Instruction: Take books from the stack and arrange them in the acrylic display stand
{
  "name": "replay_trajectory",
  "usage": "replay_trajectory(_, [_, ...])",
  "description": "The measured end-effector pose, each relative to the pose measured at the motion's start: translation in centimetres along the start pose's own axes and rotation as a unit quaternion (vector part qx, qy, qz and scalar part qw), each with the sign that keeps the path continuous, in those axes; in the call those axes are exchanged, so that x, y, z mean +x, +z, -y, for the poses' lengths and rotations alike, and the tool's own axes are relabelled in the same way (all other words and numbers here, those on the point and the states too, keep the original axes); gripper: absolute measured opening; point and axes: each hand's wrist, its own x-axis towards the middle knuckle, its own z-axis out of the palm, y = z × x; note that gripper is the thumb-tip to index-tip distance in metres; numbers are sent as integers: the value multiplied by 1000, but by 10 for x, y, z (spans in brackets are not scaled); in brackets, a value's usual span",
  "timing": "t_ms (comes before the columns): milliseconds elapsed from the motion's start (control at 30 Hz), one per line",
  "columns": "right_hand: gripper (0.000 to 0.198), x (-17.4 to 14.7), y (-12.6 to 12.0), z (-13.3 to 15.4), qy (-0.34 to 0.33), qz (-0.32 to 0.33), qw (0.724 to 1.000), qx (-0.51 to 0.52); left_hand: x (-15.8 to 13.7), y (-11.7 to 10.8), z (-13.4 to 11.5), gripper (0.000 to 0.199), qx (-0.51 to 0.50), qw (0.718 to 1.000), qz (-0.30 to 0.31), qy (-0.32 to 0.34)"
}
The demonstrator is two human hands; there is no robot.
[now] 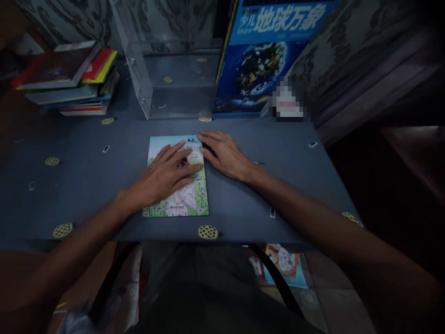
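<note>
A thin book (196, 197) with a pale blue and green illustrated cover lies closed on the table, in front of me. Across its cover rests my left hand (170, 169), flat with the fingers spread, hiding the middle of the picture. My right hand (224, 153) lies on the tabletop just right of the book, its fingertips at the upper right edge of the cover. The fingers of that hand are stretched out, and nothing is gripped in either hand.
A clear acrylic rack (149, 93) stands at the back, holding a tall blue book (257, 69) at its right side. Several books form a stack (69, 79) at the back left of the patterned table (104, 181). Another book (287, 264) lies below the table's front edge.
</note>
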Motion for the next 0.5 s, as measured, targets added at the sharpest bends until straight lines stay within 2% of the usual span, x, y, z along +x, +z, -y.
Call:
replay_trajectory(167, [50,1,1,0,3,8,1000,-1,-24,-5,-25,38,-43,995,67,55])
replay_trajectory(267, [53,0,3,-2,-4,3,1000,4,-34,-9,-33,38,-63,992,100,47])
replay_trajectory(367, [54,-1,4,-3,-6,-4,1000,1,-36,-10,-37,36,-82,991,102,28])
replay_trajectory(500, [55,-5,6,5,-17,-15,1000,-21,-40,-6,-36,40,-81,993,78,46])
